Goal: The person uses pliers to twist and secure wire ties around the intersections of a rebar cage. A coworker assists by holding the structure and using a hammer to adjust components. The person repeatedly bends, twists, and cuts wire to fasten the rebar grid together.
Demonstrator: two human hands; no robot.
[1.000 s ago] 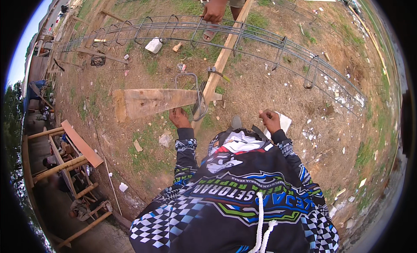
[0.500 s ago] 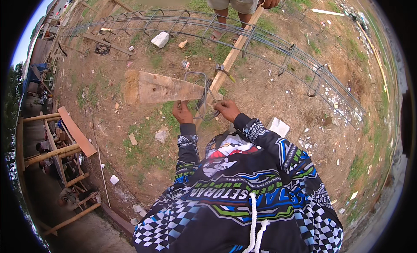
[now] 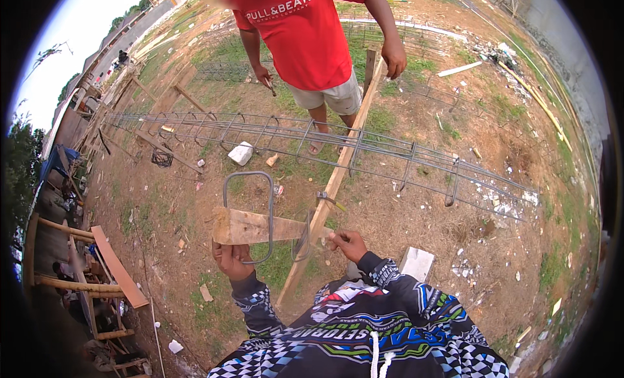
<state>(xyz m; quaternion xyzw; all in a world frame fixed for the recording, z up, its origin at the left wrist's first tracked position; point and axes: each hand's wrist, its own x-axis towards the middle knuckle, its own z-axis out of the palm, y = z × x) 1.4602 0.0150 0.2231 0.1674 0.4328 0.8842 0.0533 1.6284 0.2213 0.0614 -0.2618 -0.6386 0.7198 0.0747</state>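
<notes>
1 steel ring (image 3: pixel 271 209), earlier at the wooden rail (image 3: pixel 332 183), now stands left of it around the plank (image 3: pixel 253 227). My left hand (image 3: pixel 233 260) curls left of the rail, my right hand (image 3: pixel 351 245) just right; I cannot tell what either clamps.

Brown rough-ended wooden board (image 3: pixel 252 228): broad-looking at left, narrowing toward the right.
Grey rectangular steel-rod ring (image 3: pixel 271 206): rounded corners; passes around the board near its broad end, one side crossing in front.
Smaller-looking grey bent-rod loops (image 3: pixel 307 228): at the board's narrow part, number unclear.
</notes>
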